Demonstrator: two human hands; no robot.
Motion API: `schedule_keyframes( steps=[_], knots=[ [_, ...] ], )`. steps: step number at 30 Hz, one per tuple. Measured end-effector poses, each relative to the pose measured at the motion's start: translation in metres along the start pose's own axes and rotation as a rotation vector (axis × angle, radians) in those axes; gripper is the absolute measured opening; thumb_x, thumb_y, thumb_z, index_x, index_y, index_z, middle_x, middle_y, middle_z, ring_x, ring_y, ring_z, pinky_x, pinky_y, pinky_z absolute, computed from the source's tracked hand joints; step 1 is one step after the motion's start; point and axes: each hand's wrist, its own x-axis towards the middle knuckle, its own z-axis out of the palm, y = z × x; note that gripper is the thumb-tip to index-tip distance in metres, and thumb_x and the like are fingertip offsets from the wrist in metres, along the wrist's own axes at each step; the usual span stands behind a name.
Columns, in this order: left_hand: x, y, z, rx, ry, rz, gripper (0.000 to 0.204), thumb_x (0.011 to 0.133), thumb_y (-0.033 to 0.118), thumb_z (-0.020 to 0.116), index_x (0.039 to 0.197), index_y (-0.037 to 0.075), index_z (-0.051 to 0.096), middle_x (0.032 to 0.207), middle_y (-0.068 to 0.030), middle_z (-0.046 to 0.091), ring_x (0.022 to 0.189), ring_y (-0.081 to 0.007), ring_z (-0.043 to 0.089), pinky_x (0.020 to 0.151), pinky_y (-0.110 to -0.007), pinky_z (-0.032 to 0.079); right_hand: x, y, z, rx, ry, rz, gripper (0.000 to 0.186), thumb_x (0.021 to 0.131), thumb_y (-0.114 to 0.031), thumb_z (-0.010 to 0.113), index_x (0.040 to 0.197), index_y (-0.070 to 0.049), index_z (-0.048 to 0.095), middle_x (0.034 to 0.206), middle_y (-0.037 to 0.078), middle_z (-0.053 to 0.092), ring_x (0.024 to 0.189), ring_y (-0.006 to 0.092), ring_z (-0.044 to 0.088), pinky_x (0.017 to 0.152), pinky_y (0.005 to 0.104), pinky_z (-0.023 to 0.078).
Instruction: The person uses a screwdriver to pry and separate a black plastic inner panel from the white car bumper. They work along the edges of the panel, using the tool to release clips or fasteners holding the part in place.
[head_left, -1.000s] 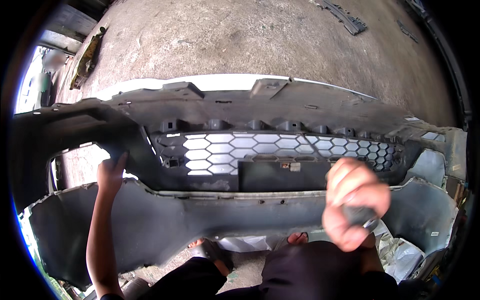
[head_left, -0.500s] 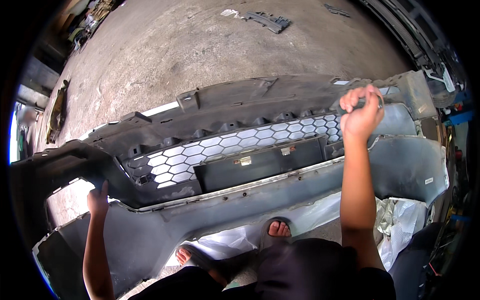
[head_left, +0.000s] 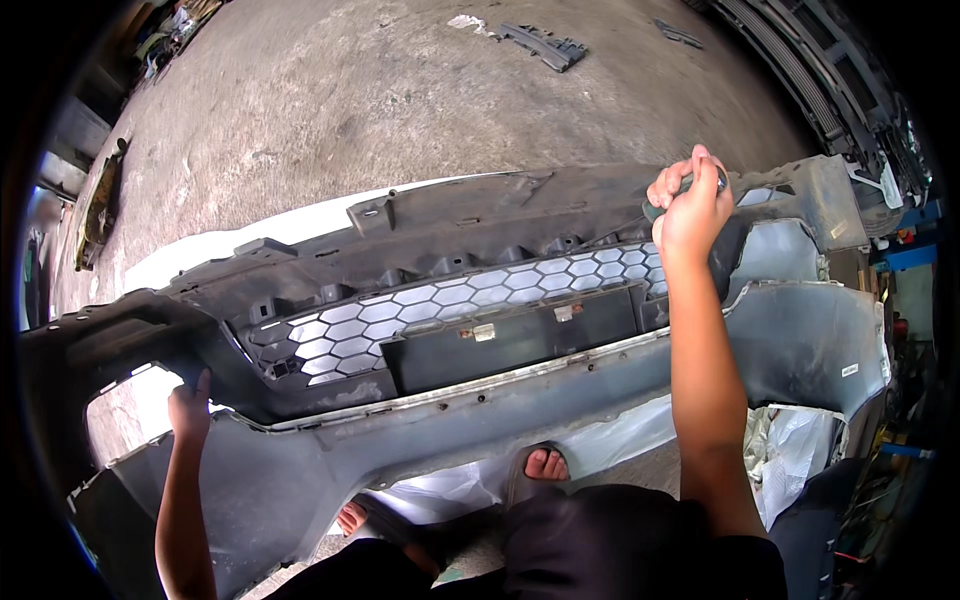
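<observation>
A large dark car bumper cover (head_left: 480, 385) lies inner side up across the floor in front of me, with a honeycomb grille (head_left: 430, 297) along its middle. My left hand (head_left: 188, 410) grips its edge beside the opening at the left, one finger lying up along the dark plastic. My right hand (head_left: 690, 208) is closed in a fist around the dark handle of what looks like a screwdriver (head_left: 612, 237). Its thin shaft points left toward the row of tabs above the grille. Whether the tip touches a tab is hard to see.
White sheeting (head_left: 455, 490) lies under the bumper, near my sandalled feet (head_left: 545, 465). Black plastic pieces (head_left: 545, 47) lie on the far concrete floor. A car's front end (head_left: 800, 80) stands at the upper right. Another long part (head_left: 100, 205) rests at the left.
My right hand has moved left and tilted, bringing the screwdriver's shaft into sight above the grille. My left hand keeps its hold. The view has shifted slightly.
</observation>
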Motion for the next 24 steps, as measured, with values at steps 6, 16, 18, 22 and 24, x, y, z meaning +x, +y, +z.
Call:
schedule_keyframes(
  steps=[6, 16, 18, 22, 24],
  knots=[
    [0.001, -0.002, 0.002, -0.019, -0.021, 0.000, 0.057, 0.094, 0.045, 0.061, 0.074, -0.008, 0.068, 0.065, -0.0251, 0.064, 0.063, -0.0394, 0.066, 0.063, -0.046, 0.048, 0.013, 0.010, 0.014, -0.008, -0.001, 0.069, 0.026, 0.093, -0.015, 0.056, 0.072, -0.005, 0.045, 0.054, 0.005, 0.045, 0.042, 0.0134, 0.038, 0.041, 0.0302, 0.031],
    [0.008, 0.003, 0.006, 0.016, -0.062, -0.012, 0.056, 0.096, 0.042, 0.060, 0.073, -0.009, 0.066, 0.064, -0.0254, 0.063, 0.061, -0.0391, 0.064, 0.060, -0.046, 0.046, 0.060, 0.038, 0.054, -0.363, -0.003, 0.202, 0.028, 0.091, -0.023, 0.063, 0.075, -0.006, 0.047, 0.057, 0.002, 0.045, 0.042, 0.0109, 0.041, 0.042, 0.0295, 0.034],
    [0.011, -0.010, 0.014, 0.033, -0.026, 0.022, 0.056, 0.095, 0.042, 0.061, 0.072, -0.009, 0.066, 0.063, -0.0252, 0.062, 0.059, -0.0384, 0.064, 0.059, -0.046, 0.046, 0.060, 0.046, 0.062, -0.424, 0.006, 0.161, 0.029, 0.092, -0.022, 0.064, 0.074, -0.006, 0.048, 0.057, 0.002, 0.045, 0.042, 0.0103, 0.041, 0.041, 0.0290, 0.035],
    [0.021, -0.025, 0.021, 0.059, -0.061, 0.000, 0.055, 0.095, 0.041, 0.062, 0.071, -0.008, 0.065, 0.061, -0.0245, 0.061, 0.055, -0.0366, 0.062, 0.058, -0.046, 0.045, 0.063, 0.056, 0.066, -0.431, -0.055, 0.204, 0.030, 0.092, -0.024, 0.063, 0.073, -0.007, 0.049, 0.057, 0.002, 0.046, 0.042, 0.0102, 0.040, 0.041, 0.0291, 0.034],
    [0.022, -0.019, 0.022, 0.045, -0.099, -0.022, 0.053, 0.094, 0.040, 0.063, 0.070, -0.008, 0.064, 0.060, -0.0243, 0.060, 0.053, -0.0338, 0.059, 0.057, -0.046, 0.044, 0.073, 0.064, 0.063, -0.390, -0.121, 0.280, 0.030, 0.092, -0.024, 0.063, 0.073, -0.007, 0.049, 0.057, 0.001, 0.045, 0.042, 0.0100, 0.040, 0.041, 0.0291, 0.033]
  ],
)
